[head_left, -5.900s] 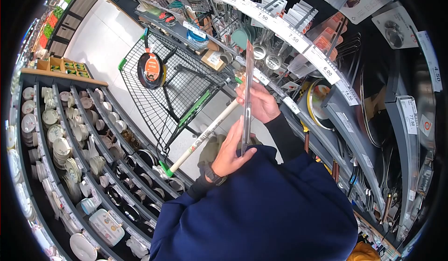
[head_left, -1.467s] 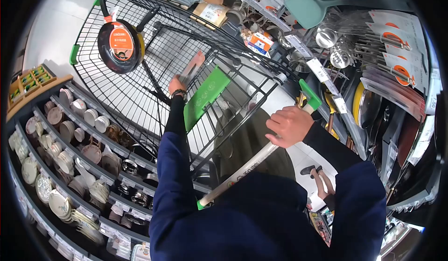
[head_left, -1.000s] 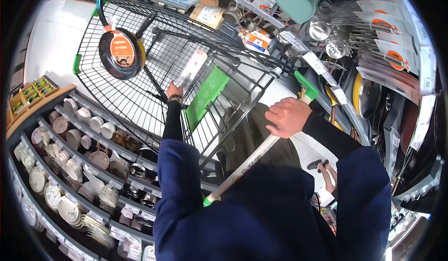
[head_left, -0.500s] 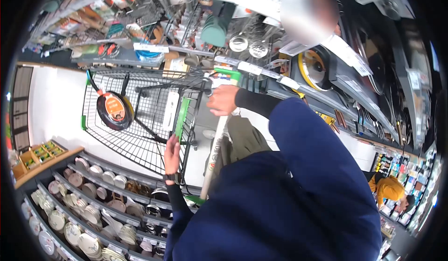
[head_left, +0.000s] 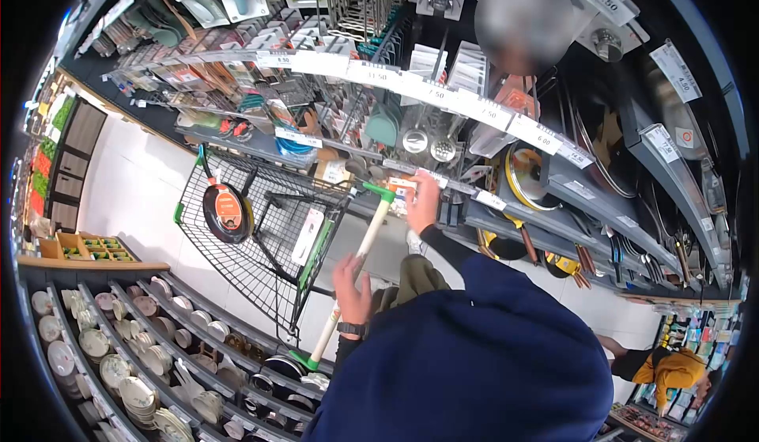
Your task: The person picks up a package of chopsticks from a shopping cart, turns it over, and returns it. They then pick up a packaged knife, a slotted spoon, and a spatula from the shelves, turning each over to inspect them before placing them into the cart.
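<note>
Left hand point(head_left: 353, 292) over the cart's point(head_left: 319, 243) handle point(head_left: 371, 234), right hand point(head_left: 424, 202) beside its right end — both with fingers point(head_left: 346, 271) loosely open, holding nothing.

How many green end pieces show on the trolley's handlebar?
2: the upper piece near the right hand; the lower piece below the left hand in the picture. None seems hidden.

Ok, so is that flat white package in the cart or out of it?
In: the flat white package shows inside the cart, beside the green panel, with the frying pan toward the far end.
</note>
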Demonstrator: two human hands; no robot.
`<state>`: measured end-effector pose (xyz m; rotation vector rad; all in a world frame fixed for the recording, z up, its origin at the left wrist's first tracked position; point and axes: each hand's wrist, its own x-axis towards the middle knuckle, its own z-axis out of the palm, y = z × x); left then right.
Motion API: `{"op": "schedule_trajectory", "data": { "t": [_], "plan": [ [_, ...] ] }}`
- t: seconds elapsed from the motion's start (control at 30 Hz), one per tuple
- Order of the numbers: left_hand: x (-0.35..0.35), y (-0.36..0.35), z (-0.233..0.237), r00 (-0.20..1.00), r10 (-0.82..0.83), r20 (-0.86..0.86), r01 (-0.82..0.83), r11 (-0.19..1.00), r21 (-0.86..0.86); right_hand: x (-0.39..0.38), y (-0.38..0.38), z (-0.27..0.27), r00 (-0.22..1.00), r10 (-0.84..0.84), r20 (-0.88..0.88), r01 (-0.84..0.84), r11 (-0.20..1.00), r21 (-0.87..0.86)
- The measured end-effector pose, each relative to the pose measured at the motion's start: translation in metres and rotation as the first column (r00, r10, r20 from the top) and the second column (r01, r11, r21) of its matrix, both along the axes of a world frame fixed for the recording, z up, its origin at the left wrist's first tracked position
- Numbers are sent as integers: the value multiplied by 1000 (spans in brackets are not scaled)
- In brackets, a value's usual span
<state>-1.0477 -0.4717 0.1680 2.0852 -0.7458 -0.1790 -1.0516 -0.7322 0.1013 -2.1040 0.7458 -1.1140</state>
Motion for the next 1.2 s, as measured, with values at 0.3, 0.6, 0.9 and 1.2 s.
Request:
{"op": "schedule_trajectory", "data": {
  "t": [0.3, 0.6, 0.9, 1.2],
  "plan": [
    [15, 16, -40, 969, 33, 246, -71, 987, 146, 4, -150, -23, 944, -323, -66, 329, 937, 122],
    [-6, 170, -39, 981, 191, 43, -165, 687, 708, 11, -189, -45, 973, -232, 12, 219, 931, 294],
    [-16, 164, -39, 956, 269, 118, -277, 692, 667, 20, -200, -55, 967, -254, -11, 247, 927, 284],
    [-5, 143, -49, 940, 301, 159, -328, 677, 659, 7, -170, -21, 971, -217, -101, 235, 946, 222]
  ]
}}
